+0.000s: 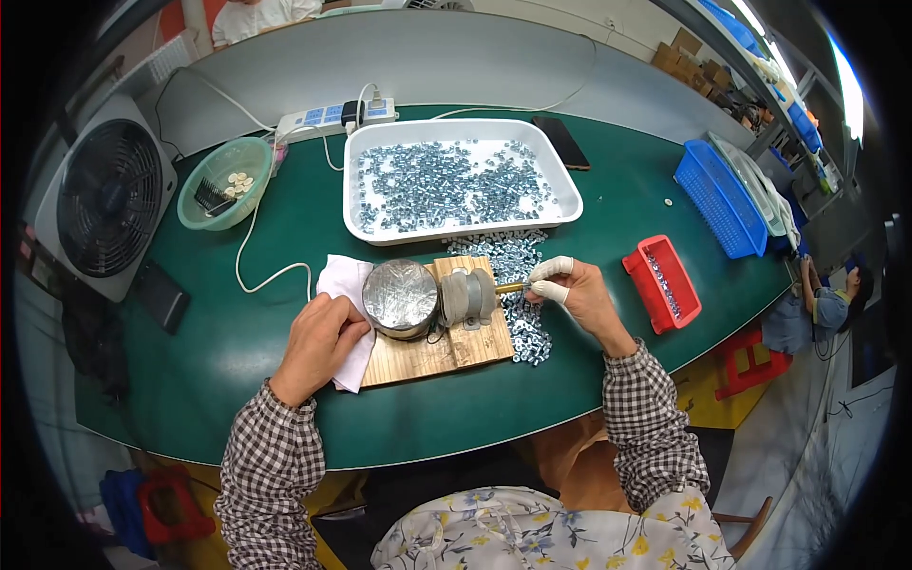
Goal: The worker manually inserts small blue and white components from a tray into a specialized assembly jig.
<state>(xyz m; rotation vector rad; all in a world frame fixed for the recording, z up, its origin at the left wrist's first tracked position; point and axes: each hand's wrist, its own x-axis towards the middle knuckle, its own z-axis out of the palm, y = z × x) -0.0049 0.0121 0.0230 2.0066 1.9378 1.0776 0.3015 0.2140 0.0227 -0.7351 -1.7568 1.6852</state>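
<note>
A small motor (pixel 401 296) with a round, wrapped silver end is fixed on a wooden board (pixel 418 364). Grey padding (pixel 465 296) is wound around its front part, and a brass-coloured rod (pixel 511 288) sticks out to the right. My left hand (pixel 318 344) is curled, its fingers pressed on a white cloth (pixel 350 366) against the motor's left side. White finger covers sit on the thumb and forefinger of my right hand (pixel 578 290). That hand pinches at the rod's tip; whatever is between the fingers is too small to make out. Loose metal nuts (pixel 529 337) lie beside the board.
Behind the board stands a white tray (pixel 355 214) of many similar pieces. A red bin (pixel 648 294) and blue basket (pixel 727 214) are at right. At left are a green bowl (pixel 199 214) and fan (pixel 109 199). A power strip (pixel 323 119) and dark phone (pixel 562 142) lie behind.
</note>
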